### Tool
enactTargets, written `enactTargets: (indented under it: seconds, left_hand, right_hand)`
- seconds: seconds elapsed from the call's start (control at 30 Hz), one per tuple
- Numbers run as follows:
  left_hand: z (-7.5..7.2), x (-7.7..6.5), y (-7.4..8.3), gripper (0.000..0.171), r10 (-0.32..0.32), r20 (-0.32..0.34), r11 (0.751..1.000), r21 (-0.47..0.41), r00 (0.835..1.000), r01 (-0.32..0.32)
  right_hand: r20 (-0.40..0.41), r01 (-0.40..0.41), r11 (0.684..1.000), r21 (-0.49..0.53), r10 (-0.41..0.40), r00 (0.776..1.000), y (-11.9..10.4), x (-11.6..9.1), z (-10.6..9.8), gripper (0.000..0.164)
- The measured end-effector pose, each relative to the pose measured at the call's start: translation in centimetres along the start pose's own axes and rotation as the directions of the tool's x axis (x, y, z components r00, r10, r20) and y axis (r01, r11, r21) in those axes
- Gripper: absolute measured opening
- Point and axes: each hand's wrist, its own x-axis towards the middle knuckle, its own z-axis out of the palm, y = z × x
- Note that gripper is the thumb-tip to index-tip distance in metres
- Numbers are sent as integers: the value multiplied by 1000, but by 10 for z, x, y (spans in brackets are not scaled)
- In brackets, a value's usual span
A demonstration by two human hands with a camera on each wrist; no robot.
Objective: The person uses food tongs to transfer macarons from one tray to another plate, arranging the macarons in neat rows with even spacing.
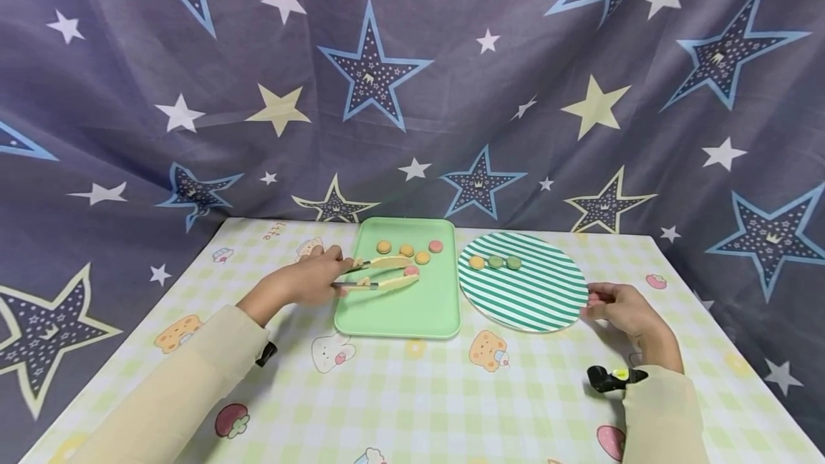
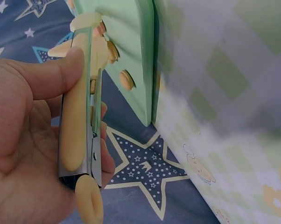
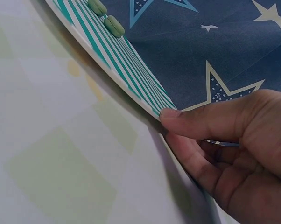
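Note:
My left hand [image 1: 316, 276] grips a pair of tongs [image 2: 75, 107] with cream-yellow tips and metal sides. The tips reach over the green tray [image 1: 399, 313], one on each side of a pink macaron [image 1: 411, 271]; whether both touch it is hard to tell. Behind it on the tray lie several macarons: yellow ones [image 1: 384, 246] and another pink one [image 1: 435, 245]. My right hand [image 1: 621, 310] pinches the right rim of a round green-and-white striped plate [image 1: 535, 299], thumb on top. On that plate sit a yellow macaron [image 1: 476, 262] and two green macarons [image 3: 114, 26] in a row.
Tray and plate stand side by side at the far part of a table with a checked, cartoon-printed cloth [image 1: 419, 399]. A dark curtain with stars [image 1: 412, 92] hangs right behind the table. Black wrist straps [image 1: 612, 378] show near the sleeves.

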Motion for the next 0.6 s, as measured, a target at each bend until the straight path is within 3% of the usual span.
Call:
enactTargets:
  seconds: [0.2,0.6]
  left_hand:
    - [6,3,0,61,5,-8,999,-36,1000,-6]
    - [20,3,-15,63,30,-90,994,-100,995,-39]
  right_hand:
    - [-7,-16,1000,-6,16,1000,0,-1,0,67]
    - [-2,-15,1000,-14,15,1000,1,0,-1,67]
